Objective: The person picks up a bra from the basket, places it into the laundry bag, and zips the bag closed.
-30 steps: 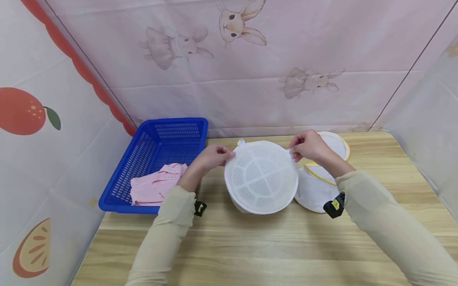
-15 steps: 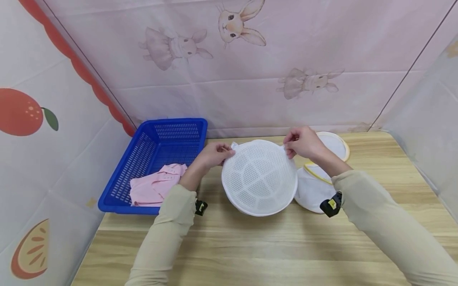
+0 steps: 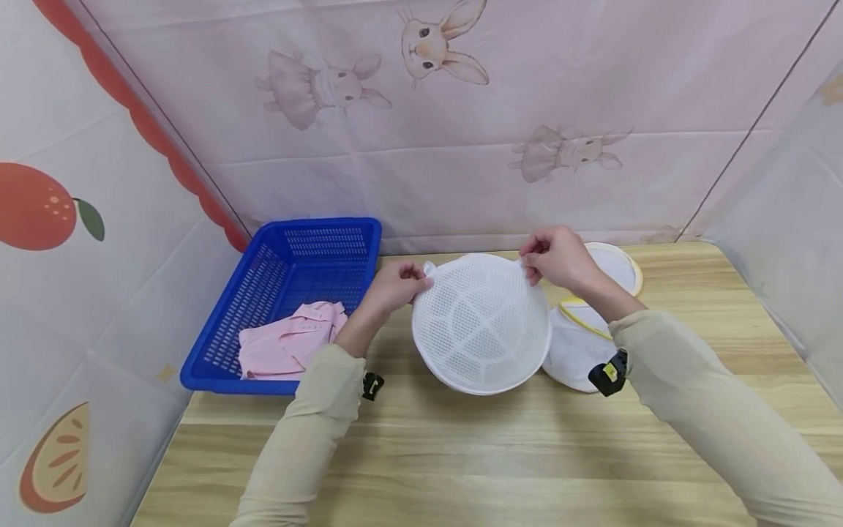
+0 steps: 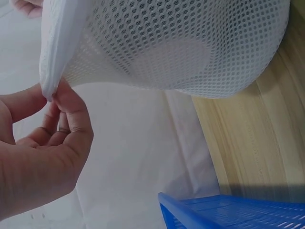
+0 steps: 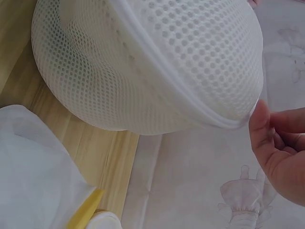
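Observation:
A round white mesh laundry bag (image 3: 484,329) hangs tilted over the middle of the table, its ribbed circular top facing the head camera. My left hand (image 3: 394,287) pinches its upper left rim between thumb and forefinger, beside a small white tab. At the upper right, my right hand (image 3: 560,258) pinches the rim the same way. In the right wrist view the mesh side wall (image 5: 81,76) bulges below the piped edge, close to the wood. The left wrist view shows the pinched edge (image 4: 59,43) between my fingertips.
Left of the bag stands a blue plastic basket (image 3: 197,369) with a folded pink garment (image 3: 290,344) in it. A white bag with yellow trim (image 3: 576,355) lies to the right. Behind it is a round white piece with a pale yellow edge (image 3: 637,278). Printed fabric walls (image 3: 448,183) border the table (image 3: 461,468).
My right hand has shifted left and slightly away from me, bringing the two grips closer together. The bag's top has turned and bulged slightly. My left hand has hardly moved.

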Available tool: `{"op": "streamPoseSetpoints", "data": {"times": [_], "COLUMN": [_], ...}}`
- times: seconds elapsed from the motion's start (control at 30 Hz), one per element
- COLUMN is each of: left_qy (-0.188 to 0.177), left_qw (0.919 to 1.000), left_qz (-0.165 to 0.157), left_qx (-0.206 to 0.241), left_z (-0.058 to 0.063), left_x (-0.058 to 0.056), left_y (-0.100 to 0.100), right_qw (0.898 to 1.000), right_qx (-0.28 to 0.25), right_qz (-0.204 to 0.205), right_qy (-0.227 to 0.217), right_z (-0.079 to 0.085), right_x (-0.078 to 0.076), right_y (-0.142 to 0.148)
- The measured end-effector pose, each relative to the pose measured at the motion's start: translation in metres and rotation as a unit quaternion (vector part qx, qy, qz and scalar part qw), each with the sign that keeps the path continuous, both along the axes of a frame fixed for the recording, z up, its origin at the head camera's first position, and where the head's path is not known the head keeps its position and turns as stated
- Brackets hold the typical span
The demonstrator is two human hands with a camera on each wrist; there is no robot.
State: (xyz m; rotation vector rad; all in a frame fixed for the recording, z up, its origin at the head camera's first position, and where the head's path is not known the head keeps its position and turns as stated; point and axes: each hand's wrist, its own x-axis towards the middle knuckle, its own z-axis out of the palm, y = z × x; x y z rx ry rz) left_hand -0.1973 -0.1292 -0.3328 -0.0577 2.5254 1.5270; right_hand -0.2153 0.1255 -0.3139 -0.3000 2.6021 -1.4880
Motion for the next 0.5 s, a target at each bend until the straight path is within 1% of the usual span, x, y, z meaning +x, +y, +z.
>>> {"op": "streamPoseSetpoints", "data": {"times": [0.07,0.27,0.5], "left_qy": [0.006,0.018,0.053], "left_qw": [0.9999,0.9995,0.9981], "left_qz": [0.008,0.025,0.03], "left_qx": [-0.003,0.008,-0.01], "left_z": [-0.0004,-0.0027,-0.0061], "left_x": [0.0004,0.0003,0.002], "left_y": [0.0003,0.0015,0.0009], "right_qw": [1.0,1.0,1.0], "right_qx": [0.0,0.015,0.025], "right_qz": [0.0,-0.008,-0.019], "right_qy": [0.002,-0.002,-0.004], "right_z": [0.0011,0.0028,0.0001], "right_x": [-0.0002,-0.0001,-0.0004], "right_y": [-0.0003,0.0015,0.0016]}}
